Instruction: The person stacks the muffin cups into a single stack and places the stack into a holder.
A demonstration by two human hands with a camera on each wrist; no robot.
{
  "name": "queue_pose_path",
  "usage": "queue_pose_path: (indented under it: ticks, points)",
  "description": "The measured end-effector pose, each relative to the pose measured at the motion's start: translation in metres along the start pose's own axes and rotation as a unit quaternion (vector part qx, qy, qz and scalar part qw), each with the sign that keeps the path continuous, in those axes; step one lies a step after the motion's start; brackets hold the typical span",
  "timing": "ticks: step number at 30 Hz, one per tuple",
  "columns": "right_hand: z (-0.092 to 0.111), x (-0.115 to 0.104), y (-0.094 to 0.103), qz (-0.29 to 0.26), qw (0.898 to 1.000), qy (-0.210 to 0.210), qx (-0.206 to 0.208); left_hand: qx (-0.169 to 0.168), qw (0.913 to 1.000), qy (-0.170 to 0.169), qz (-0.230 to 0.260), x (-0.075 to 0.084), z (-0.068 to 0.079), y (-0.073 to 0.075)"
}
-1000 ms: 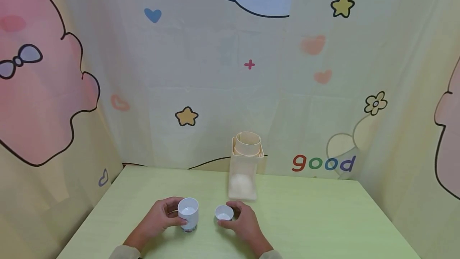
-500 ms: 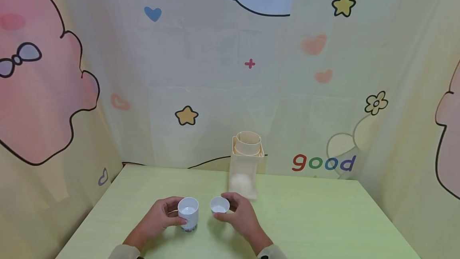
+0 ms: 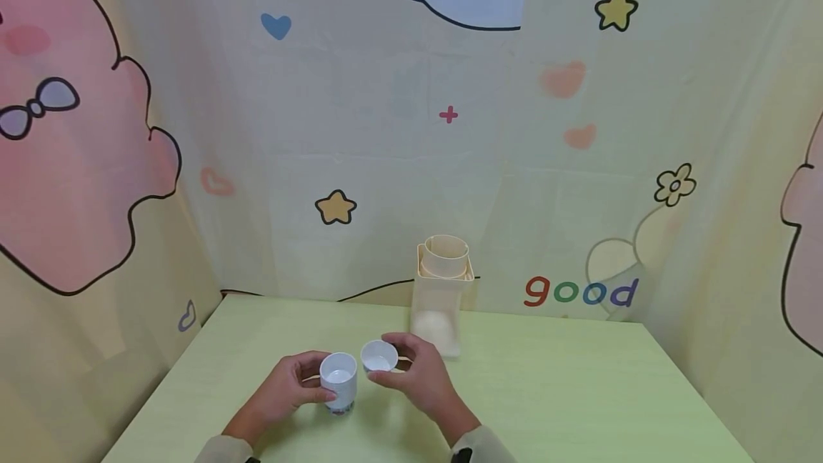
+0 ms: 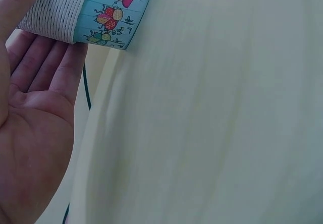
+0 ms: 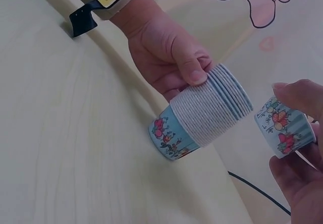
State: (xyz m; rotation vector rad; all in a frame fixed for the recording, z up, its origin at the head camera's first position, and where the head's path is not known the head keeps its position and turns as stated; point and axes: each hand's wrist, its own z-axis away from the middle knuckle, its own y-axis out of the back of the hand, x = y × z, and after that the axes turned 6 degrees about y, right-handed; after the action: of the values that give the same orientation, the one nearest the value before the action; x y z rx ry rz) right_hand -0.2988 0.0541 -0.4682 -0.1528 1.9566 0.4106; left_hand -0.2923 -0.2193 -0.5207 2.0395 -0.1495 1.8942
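Note:
My left hand [image 3: 283,390] holds a stack of nested paper cups [image 3: 338,381] upright, thumb on the near side and fingers behind. In the right wrist view the stack [image 5: 207,113] shows many white rims above a light blue base with a colourful printed pattern. The left wrist view catches the same printed base [image 4: 113,14] at its upper left. Just right of the stack, my right hand [image 3: 421,377] pinches a single paper cup [image 3: 379,356] between thumb and fingers. This cup is raised off the table, its mouth slightly higher than the stack's, a small gap between them.
Behind the hands a tall beige holder [image 3: 435,306] stands on the pale green table [image 3: 546,377], with a round open tube [image 3: 445,257] at its top. A printed curtain [image 3: 386,127] hangs along the back and both sides.
My right hand has lifted the single cup and carried it left and away from me, closer to the stack. The left hand and its stack have stayed nearly still.

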Motion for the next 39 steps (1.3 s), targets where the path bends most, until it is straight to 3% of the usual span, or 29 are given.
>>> queue_pose_path:
  ticks: [7,28,39]
  points:
    - [-0.006,-0.011,-0.008,0.02,1.0,0.014,-0.011,-0.006,1.0,0.002,0.006,0.002,0.0,0.001]
    - [-0.014,-0.018,-0.045,-0.02,0.999,0.006,-0.025,-0.018,0.9997,-0.018,-0.002,0.0,-0.001,0.002]
    - [-0.016,-0.021,-0.053,0.007,1.0,0.005,-0.025,-0.022,0.9996,-0.016,0.001,0.001,-0.001,0.002]
